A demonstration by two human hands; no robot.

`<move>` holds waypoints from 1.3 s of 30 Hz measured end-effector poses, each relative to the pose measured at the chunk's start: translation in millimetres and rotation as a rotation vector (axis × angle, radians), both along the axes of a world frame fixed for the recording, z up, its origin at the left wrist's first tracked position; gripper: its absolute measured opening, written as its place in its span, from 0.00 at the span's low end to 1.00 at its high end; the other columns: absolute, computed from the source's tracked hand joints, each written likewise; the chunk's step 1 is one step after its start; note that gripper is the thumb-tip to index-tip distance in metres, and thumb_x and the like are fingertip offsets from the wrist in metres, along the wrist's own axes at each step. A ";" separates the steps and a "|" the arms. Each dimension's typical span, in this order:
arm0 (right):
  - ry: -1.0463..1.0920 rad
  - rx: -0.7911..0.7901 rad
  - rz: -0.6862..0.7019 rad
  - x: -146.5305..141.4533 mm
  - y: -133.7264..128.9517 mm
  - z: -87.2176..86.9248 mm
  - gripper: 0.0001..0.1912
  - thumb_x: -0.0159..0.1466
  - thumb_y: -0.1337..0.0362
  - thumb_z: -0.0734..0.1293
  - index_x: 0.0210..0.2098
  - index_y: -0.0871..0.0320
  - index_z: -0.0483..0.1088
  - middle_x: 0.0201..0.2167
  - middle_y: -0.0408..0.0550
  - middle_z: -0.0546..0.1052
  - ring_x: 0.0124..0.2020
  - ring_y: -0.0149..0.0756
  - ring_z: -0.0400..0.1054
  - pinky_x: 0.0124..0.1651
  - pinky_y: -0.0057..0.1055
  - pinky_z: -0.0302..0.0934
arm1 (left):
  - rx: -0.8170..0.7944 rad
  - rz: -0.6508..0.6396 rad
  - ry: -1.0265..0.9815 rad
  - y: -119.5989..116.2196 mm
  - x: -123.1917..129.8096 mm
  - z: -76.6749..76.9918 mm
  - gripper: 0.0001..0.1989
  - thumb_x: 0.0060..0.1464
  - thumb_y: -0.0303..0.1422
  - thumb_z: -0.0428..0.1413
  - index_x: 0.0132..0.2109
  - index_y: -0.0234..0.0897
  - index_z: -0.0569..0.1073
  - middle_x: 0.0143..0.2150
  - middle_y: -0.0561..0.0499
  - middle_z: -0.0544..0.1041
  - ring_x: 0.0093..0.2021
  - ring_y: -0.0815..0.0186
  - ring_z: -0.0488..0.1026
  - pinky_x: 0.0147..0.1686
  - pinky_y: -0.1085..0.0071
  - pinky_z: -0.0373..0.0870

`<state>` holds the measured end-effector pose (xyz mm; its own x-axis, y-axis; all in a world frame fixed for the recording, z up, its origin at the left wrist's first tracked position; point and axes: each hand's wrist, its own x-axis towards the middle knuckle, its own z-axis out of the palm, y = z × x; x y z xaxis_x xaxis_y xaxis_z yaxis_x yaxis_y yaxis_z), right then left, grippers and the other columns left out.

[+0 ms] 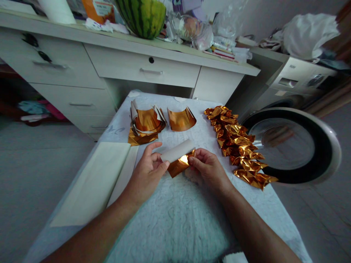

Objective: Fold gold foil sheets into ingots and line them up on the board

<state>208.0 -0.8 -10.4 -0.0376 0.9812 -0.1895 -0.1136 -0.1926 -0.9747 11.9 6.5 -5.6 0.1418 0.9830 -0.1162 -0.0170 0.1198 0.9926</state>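
Note:
A sheet of gold foil paper [179, 165] with a white back is held between both hands above the cloth-covered table [178, 219]. My left hand [149, 166] pinches its left end, thumb in front, with the index finger raised. At its right end, the fingertips of my right hand [207, 166] are closed on the edge. The paper's upper part curls over, showing white. Just beyond lie a stack of curved gold foil sheets [148, 118] and one separate curved foil sheet [181, 119]. Folded gold foil pieces [238, 140] form rows along the table's right side.
White paper sheets [93, 182] lie at the table's left. Behind stands a white cabinet with drawers [148, 62], bearing a cut watermelon [142, 18] and plastic bags [203, 33]. At right, an open washing machine door [296, 146] reaches close to the table edge.

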 end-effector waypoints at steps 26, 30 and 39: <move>-0.474 0.207 0.024 1.3 2.0 -5.9 0.03 0.62 0.63 0.66 0.37 0.54 0.69 0.25 0.40 0.72 0.26 0.31 0.64 0.29 0.27 0.55 | 0.994 -0.174 0.861 -10.7 -4.6 -2.4 0.08 0.56 0.22 0.55 0.37 0.39 0.75 0.52 0.46 0.73 0.59 0.49 0.64 0.57 0.46 0.61; -0.842 0.315 0.074 -1.5 0.1 -4.2 0.03 0.63 0.68 0.65 0.36 0.54 0.70 0.26 0.42 0.73 0.30 0.35 0.64 0.35 0.31 0.56 | 0.968 -0.370 0.877 -9.9 -2.3 -5.3 0.07 0.58 0.22 0.53 0.36 0.37 0.73 0.41 0.48 0.78 0.50 0.54 0.70 0.51 0.54 0.67; -1.087 0.436 0.156 -2.4 -1.6 -0.7 0.07 0.63 0.72 0.66 0.36 0.56 0.76 0.34 0.50 0.72 0.41 0.41 0.63 0.44 0.36 0.58 | 0.858 -0.533 0.903 -13.8 -1.9 -8.8 0.08 0.60 0.23 0.50 0.35 0.36 0.71 0.35 0.48 0.74 0.38 0.60 0.72 0.40 0.61 0.71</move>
<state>205.6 -2.4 -11.1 -0.1882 0.9700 0.1540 0.8118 0.2419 -0.5315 10.0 -7.2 -14.4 0.7260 0.6420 0.2464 0.5288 -0.7503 0.3967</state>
